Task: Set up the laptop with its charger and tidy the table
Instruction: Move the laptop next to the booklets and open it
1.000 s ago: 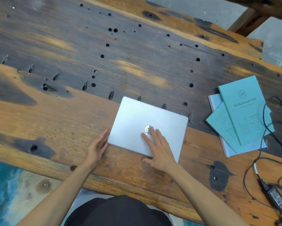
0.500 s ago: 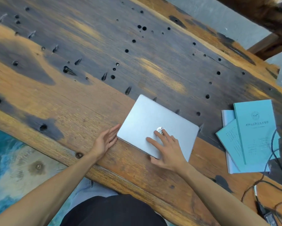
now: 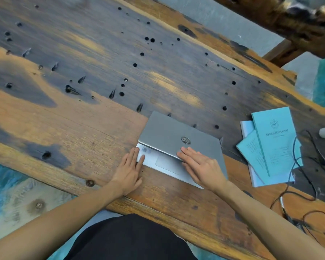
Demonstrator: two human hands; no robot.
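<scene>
A: Where is the laptop (image 3: 169, 139) sitting?

B: It is lying on the wooden table (image 3: 82, 128) near the front edge, a little toward four o'clock from the table's middle. Its silver lid is standing slightly ajar, so a strip of palm rest and the touchpad are showing underneath.

A: What are the hands doing?

B: The left hand (image 3: 129, 169) is lying flat with straight fingers, its fingertips pressing on the base's near-left corner, at about eight o'clock of the laptop. The right hand (image 3: 201, 166) is resting on the lid's front edge at five o'clock, fingers extended over the top; I cannot tell whether the thumb is hooking under it.

A: And the charger?

B: The black charger cable (image 3: 296, 186) is trailing in loops at three to four o'clock of the laptop, well apart from it, and partly crossing the teal booklets (image 3: 274, 143), which are lying fanned beside the laptop at three o'clock.
</scene>
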